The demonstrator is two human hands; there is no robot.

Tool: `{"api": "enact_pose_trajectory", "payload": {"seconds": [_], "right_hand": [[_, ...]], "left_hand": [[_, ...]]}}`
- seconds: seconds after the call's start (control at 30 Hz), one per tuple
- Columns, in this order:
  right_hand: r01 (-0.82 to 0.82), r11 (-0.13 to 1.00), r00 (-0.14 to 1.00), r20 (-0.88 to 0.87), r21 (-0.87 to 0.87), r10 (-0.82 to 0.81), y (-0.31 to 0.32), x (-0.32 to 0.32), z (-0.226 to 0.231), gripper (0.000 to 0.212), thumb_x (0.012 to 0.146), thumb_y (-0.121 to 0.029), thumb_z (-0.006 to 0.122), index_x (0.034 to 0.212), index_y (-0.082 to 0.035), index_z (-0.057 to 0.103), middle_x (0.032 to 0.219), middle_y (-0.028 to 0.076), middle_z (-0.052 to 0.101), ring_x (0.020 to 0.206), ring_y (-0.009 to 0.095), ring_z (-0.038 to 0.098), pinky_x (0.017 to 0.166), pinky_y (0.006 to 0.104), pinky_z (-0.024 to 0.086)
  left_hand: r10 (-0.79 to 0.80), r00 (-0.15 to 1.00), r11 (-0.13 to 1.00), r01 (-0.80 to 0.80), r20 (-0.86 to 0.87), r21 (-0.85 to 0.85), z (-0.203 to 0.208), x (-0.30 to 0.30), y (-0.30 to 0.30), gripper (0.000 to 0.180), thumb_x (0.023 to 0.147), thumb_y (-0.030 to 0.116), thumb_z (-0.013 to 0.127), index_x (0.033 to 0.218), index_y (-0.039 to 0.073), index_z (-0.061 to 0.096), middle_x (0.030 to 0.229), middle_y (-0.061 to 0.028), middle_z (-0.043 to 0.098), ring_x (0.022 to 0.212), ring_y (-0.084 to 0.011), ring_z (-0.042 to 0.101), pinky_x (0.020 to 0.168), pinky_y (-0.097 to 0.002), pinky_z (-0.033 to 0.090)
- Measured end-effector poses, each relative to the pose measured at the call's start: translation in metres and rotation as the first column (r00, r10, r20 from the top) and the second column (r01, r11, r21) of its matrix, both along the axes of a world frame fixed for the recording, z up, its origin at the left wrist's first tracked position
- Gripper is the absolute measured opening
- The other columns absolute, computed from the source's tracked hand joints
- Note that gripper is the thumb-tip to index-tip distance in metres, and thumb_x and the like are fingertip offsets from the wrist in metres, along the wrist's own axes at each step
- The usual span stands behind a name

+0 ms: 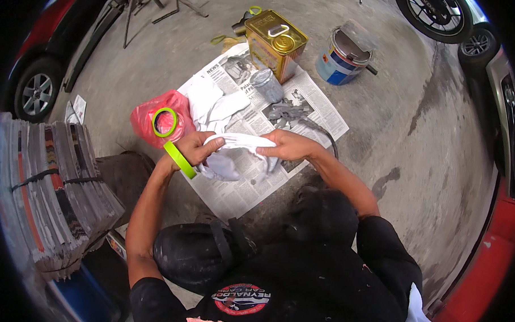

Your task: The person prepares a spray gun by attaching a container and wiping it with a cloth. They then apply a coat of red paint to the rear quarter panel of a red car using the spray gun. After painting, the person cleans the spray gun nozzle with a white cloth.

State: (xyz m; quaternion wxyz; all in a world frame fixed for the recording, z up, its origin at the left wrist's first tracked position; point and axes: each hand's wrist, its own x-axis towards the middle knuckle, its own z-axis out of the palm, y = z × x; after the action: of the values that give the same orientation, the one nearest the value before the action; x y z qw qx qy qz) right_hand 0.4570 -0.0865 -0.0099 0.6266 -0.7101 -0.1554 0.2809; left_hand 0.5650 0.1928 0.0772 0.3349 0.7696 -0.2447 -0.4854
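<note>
A white cloth (242, 141) is stretched between my two hands above the newspaper, its loose end hanging down. My left hand (196, 147) grips one end, thumb on top. My right hand (290, 145) pinches the other end. A lime-green ring (180, 160), like a tape roll, sits around my left wrist. A second lime-green ring (165, 122) lies on a pink-red plastic bag (145, 116) just beyond my left hand. More white cloth (218, 105) is heaped on the newspaper (242, 198) ahead of my hands.
A gold square tin (276, 38), a grey-smeared can (266, 86) and a dark grey-stained thing (290, 112) rest on the newspaper. A blue-and-white paint tub (344, 56) stands to the right. Bundled newspapers (51, 185) are stacked at left. Vehicles with wheels (38, 94) border the floor.
</note>
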Motion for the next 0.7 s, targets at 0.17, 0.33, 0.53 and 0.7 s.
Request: {"api": "enact_pose_trajectory", "payload": {"seconds": [0.17, 0.33, 0.53, 0.7], "right_hand": [[0.223, 0.962, 0.922, -0.354, 0.160, -0.155, -0.003, 0.001, 0.020, 0.022, 0.099, -0.023, 0.061, 0.108, -0.004, 0.064, 0.071, -0.003, 0.057, 0.059, 0.004, 0.052, 0.050, 0.0216, 0.040], [0.094, 0.991, 0.945, -0.304, -0.093, -0.118, -0.013, -0.001, 0.030, 0.026, 0.096, -0.027, 0.062, 0.106, -0.002, 0.066, 0.066, 0.001, 0.058, 0.055, 0.009, 0.054, 0.048, 0.0239, 0.041], [0.156, 0.982, 0.946, -0.270, -0.106, -0.179, -0.028, 0.002, 0.041, 0.028, 0.097, -0.030, 0.063, 0.100, -0.002, 0.065, 0.062, -0.003, 0.052, 0.051, 0.005, 0.044, 0.044, 0.0224, 0.033], [0.459, 0.888, 0.839, -0.320, -0.020, -0.440, -0.033, 0.001, 0.034, 0.035, 0.099, -0.035, 0.059, 0.101, -0.001, 0.067, 0.064, -0.006, 0.050, 0.050, 0.003, 0.041, 0.044, 0.0213, 0.031]], "left_hand": [[-0.183, 0.977, 0.982, 0.176, 0.112, 0.074, -0.022, 0.000, 0.003, 0.051, 0.099, 0.048, 0.055, 0.114, 0.001, 0.065, 0.079, -0.0090, 0.065, 0.073, -0.0185, 0.061, 0.070, -0.0340, 0.049], [0.035, 0.889, 0.999, -0.047, 0.456, 0.015, -0.022, 0.025, 0.018, 0.026, 0.097, 0.022, 0.057, 0.111, 0.002, 0.066, 0.083, -0.0139, 0.068, 0.074, -0.0235, 0.063, 0.071, -0.0364, 0.050], [0.003, 0.922, 0.995, -0.039, 0.388, 0.087, -0.019, 0.021, 0.020, 0.029, 0.098, 0.027, 0.056, 0.107, 0.001, 0.066, 0.080, -0.0143, 0.068, 0.074, -0.0228, 0.064, 0.071, -0.0367, 0.050], [-0.091, 0.940, 0.986, 0.039, 0.329, 0.161, -0.006, 0.020, 0.013, 0.050, 0.099, 0.047, 0.055, 0.102, -0.001, 0.068, 0.079, -0.0181, 0.067, 0.075, -0.0258, 0.065, 0.072, -0.0380, 0.050]]}}
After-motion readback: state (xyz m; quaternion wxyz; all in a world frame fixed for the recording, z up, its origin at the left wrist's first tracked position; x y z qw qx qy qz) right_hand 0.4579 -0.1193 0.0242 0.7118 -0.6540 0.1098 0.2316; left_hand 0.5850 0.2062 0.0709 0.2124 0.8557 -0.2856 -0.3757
